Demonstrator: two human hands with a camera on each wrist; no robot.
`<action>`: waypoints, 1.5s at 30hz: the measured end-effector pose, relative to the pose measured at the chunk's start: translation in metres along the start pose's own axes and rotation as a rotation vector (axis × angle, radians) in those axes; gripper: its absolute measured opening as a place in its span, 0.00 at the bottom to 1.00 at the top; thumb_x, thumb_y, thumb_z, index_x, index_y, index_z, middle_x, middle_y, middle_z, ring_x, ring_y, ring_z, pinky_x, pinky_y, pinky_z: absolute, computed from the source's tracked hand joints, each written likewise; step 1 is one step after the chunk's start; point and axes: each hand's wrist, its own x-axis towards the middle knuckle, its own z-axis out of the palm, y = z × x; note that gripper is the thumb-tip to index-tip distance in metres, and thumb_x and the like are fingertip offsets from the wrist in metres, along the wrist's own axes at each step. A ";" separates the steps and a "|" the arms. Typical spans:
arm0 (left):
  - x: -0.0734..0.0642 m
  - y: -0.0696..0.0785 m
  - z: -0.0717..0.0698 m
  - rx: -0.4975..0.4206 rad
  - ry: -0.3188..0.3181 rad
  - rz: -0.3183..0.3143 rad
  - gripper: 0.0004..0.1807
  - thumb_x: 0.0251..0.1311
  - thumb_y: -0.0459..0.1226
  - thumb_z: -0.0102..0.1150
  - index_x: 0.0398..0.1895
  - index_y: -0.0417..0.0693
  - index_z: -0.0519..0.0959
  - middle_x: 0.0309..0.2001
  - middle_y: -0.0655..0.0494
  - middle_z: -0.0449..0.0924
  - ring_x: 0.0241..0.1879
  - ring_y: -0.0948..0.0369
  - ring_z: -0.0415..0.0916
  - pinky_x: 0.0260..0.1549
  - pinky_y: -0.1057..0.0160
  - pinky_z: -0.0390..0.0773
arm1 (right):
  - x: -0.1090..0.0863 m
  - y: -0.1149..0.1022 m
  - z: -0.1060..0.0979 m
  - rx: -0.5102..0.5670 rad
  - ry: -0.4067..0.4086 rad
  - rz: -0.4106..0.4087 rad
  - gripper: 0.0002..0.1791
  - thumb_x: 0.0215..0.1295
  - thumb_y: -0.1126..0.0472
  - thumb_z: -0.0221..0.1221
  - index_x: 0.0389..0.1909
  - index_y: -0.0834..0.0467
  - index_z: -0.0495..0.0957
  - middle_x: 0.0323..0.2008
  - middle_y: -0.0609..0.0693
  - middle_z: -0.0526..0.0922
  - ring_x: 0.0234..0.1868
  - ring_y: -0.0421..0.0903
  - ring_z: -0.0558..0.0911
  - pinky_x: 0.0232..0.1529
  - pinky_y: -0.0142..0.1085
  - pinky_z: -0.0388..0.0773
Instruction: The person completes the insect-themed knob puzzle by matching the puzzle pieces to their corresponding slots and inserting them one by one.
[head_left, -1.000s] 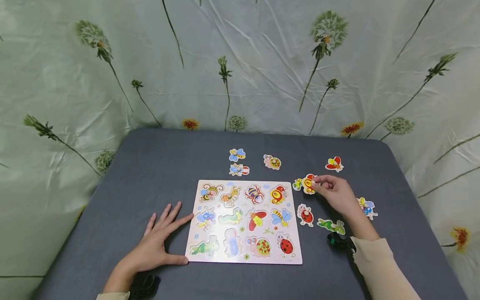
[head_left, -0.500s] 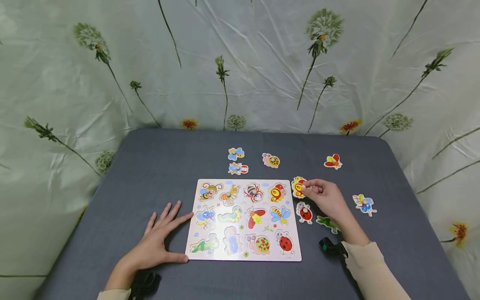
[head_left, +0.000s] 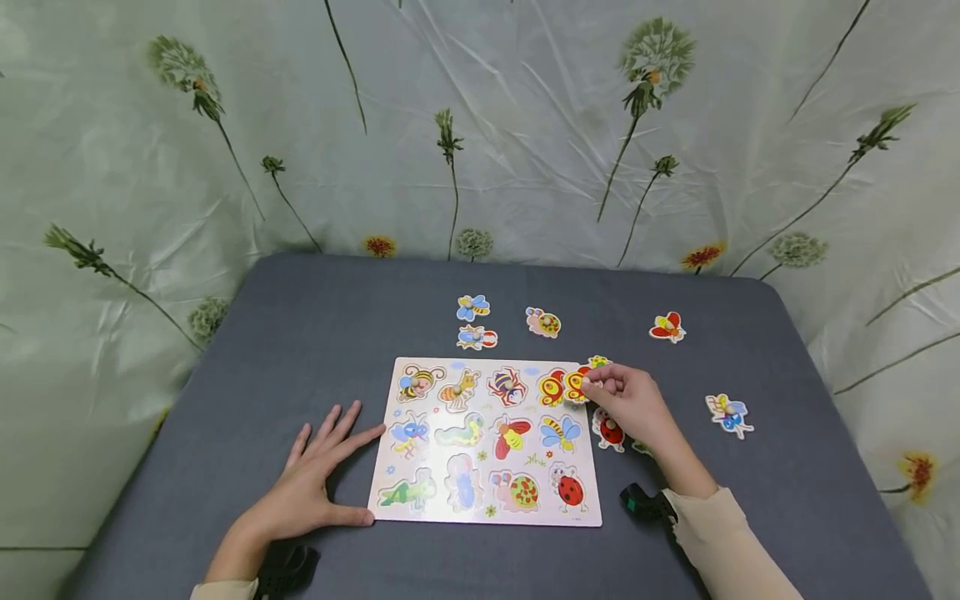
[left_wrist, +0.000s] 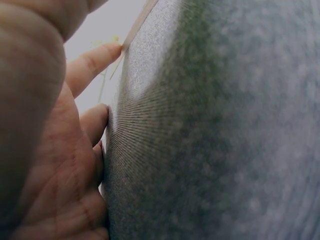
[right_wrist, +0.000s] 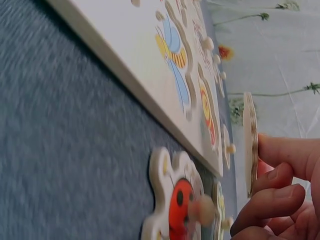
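Observation:
My right hand (head_left: 628, 408) pinches a butterfly puzzle piece (head_left: 574, 386), red and yellow, over the top right corner of the wooden insect puzzle board (head_left: 536, 515). The right wrist view shows this piece edge-on (right_wrist: 250, 145), raised above the board, with the fingers behind it. Just left of it lies the butterfly recess (head_left: 551, 387). My left hand (head_left: 318, 483) rests spread on the table, its index fingertip and thumb tip at the board's left edge. In the left wrist view, the palm and fingers (left_wrist: 87, 65) show beside the grey cloth.
Right of the board lie a ladybug piece (head_left: 608, 431) and a partly hidden caterpillar piece (head_left: 599, 361). A blue insect piece (head_left: 729, 415) and a red-winged one (head_left: 667, 327) lie farther right. Behind the board are a bee (head_left: 473, 307), a beetle (head_left: 477, 337) and a snail (head_left: 543, 322).
My right hand has carried the butterfly piece leftward, from beside the caterpillar piece to over the board's corner. The blue insect piece has come into full view. The left hand stays in place.

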 end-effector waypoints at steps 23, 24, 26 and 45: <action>-0.004 -0.003 0.000 0.000 -0.002 -0.018 0.61 0.38 0.69 0.83 0.82 0.80 0.64 0.90 0.53 0.41 0.89 0.41 0.31 0.80 0.33 0.21 | 0.011 -0.008 0.037 -0.071 0.007 0.042 0.10 0.70 0.60 0.70 0.43 0.63 0.86 0.20 0.46 0.72 0.21 0.42 0.70 0.21 0.31 0.62; -0.004 -0.003 0.000 0.003 -0.002 -0.020 0.61 0.38 0.69 0.82 0.82 0.81 0.64 0.90 0.53 0.41 0.89 0.40 0.31 0.80 0.33 0.21 | 0.011 -0.008 0.037 -0.075 0.004 0.045 0.10 0.70 0.59 0.70 0.43 0.63 0.86 0.20 0.46 0.72 0.21 0.42 0.71 0.21 0.31 0.62; -0.004 -0.003 0.000 0.007 0.001 -0.024 0.62 0.38 0.69 0.82 0.82 0.81 0.65 0.90 0.53 0.41 0.89 0.40 0.32 0.80 0.32 0.21 | 0.011 -0.010 0.038 -0.085 0.002 0.051 0.10 0.69 0.59 0.70 0.43 0.63 0.86 0.20 0.46 0.72 0.21 0.42 0.71 0.22 0.31 0.63; 0.000 -0.001 0.002 0.011 0.014 -0.008 0.62 0.37 0.70 0.82 0.82 0.80 0.65 0.90 0.53 0.42 0.89 0.41 0.32 0.80 0.32 0.21 | 0.013 -0.015 0.034 -0.101 0.028 0.067 0.09 0.69 0.60 0.70 0.43 0.62 0.85 0.22 0.47 0.72 0.24 0.44 0.71 0.24 0.31 0.63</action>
